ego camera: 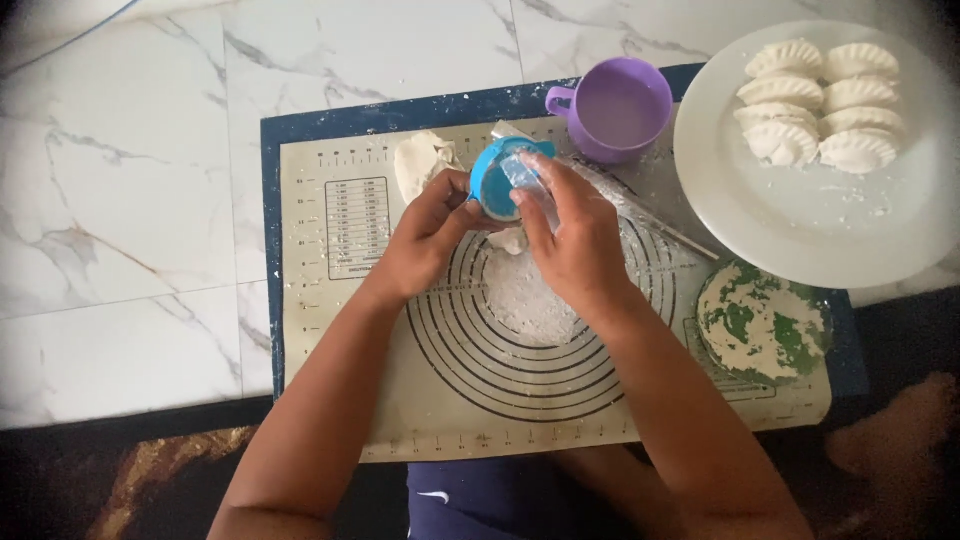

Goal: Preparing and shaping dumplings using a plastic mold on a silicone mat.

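My left hand (425,235) grips the blue dumpling mould (497,180) from its left side, and my right hand (575,240) closes over its right half, fingers pressing a pale bit of dough at the rim. The mould is held just above the silicone mat (330,330), its open face tilted up toward me; I cannot tell its long axis. A dough lump (420,160) lies just behind it. The purple cup (615,110) stands beyond, the white plate (780,230) of folded dumplings (820,105) to the right, a floured green dish (765,325) below it.
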